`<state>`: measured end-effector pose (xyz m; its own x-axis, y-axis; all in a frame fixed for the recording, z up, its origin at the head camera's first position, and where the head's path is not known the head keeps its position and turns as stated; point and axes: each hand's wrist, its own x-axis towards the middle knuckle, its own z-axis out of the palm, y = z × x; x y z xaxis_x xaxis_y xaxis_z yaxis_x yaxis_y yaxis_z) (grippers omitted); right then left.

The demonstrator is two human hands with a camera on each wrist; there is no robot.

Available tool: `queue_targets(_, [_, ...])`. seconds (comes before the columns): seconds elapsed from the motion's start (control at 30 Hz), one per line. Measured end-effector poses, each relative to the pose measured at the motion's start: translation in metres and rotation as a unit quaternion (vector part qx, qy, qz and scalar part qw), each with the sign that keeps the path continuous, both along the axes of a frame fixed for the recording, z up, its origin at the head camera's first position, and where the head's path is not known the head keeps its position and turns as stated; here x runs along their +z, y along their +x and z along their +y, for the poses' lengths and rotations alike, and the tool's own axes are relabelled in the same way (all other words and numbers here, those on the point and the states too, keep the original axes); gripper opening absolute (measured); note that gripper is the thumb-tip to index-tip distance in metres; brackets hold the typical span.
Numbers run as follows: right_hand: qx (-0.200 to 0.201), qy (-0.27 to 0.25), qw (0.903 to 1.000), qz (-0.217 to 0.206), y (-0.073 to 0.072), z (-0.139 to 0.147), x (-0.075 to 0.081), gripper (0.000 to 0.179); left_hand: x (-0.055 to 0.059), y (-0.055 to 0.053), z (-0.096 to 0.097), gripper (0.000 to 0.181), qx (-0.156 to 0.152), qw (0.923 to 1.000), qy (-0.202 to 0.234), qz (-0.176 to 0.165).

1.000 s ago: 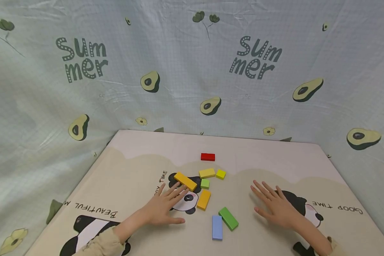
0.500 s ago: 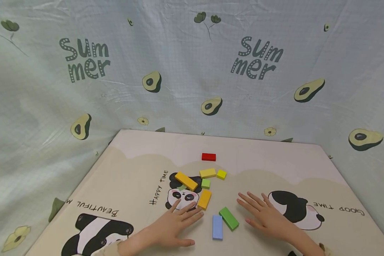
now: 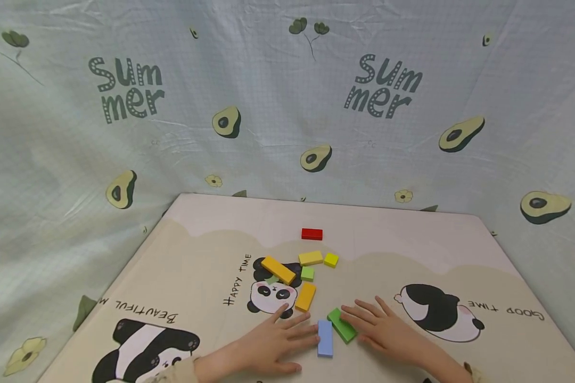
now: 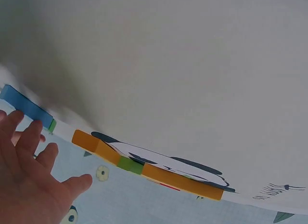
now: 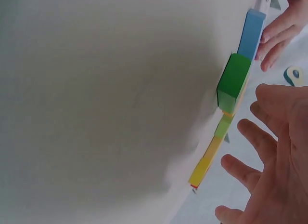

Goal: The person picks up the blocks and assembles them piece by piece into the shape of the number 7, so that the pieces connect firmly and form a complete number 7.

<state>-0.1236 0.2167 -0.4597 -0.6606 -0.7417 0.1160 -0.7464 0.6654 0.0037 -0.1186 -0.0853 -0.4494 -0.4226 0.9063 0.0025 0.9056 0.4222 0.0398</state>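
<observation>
My left hand (image 3: 280,343) is spread low over the table, fingertips right at the left side of a blue block (image 3: 325,339). From the other side my right hand (image 3: 383,330) reaches in, its fingers extended at the right edge of a green block (image 3: 342,325). The blue and green blocks lie side by side, the green one slanted. In the left wrist view the fingers stand beside the blue block (image 4: 28,107). The right wrist view shows straight, parted fingers near the green block (image 5: 234,83), with the blue block (image 5: 251,35) behind it.
Beyond the hands lie an orange block (image 3: 305,297), a longer orange block (image 3: 278,270), a light green cube (image 3: 307,274), a pale yellow block (image 3: 310,258), a bright yellow block (image 3: 331,260) and a red block (image 3: 312,234). A patterned curtain (image 3: 268,80) hangs behind the table.
My left hand has moved toward the viewer and right, from the orange blocks to the blue block. My right hand has moved left to the green block. The blocks have stayed in place.
</observation>
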Motion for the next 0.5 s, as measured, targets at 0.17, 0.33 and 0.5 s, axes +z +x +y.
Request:
queue_targets(0.17, [0.023, 0.003, 0.9997, 0.006, 0.0008, -0.0040, 0.0015, 0.045, 0.0009, -0.0018, 0.0028, 0.051, -0.019, 0.9985, -0.010, 0.050])
queue_targets(0.33, [0.024, 0.009, 0.9997, -0.003, 0.0014, -0.0064, 0.0027, 0.043, 0.0022, -0.0027, 0.0064, 0.048, -0.030, 0.9968, -0.027, 0.068])
queue_targets(0.5, [0.022, 0.020, 0.9989, -0.035, -0.0005, -0.0092, 0.0031, 0.043, 0.0032, -0.0042, 0.0090, 0.045, -0.032, 0.9970, -0.018, 0.068])
